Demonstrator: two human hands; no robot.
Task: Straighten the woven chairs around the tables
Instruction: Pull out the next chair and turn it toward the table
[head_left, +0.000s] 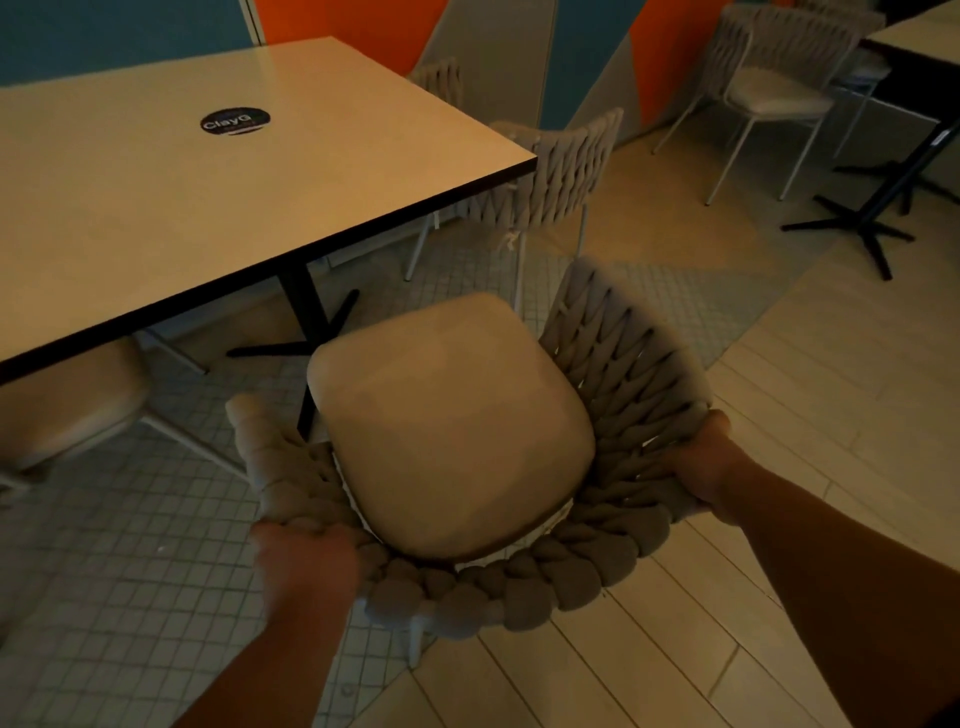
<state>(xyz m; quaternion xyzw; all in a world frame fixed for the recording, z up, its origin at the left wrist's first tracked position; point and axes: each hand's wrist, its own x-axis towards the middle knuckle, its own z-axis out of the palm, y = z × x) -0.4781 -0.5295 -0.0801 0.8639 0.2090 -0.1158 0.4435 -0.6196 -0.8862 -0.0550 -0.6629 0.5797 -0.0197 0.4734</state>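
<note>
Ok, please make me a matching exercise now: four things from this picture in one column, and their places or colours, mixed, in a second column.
Column one:
1 round sticker
2 seat cushion
3 table foot
4 far chair

Column two:
a black, on the tiled floor
b beside the second table
c on the tabletop
d beige, on the near woven chair

Pairs: 1-c, 2-d, 3-a, 4-b

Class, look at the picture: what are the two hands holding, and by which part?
The woven chair, by its braided backrest rim: left hand at one side, right hand opposite.
</note>
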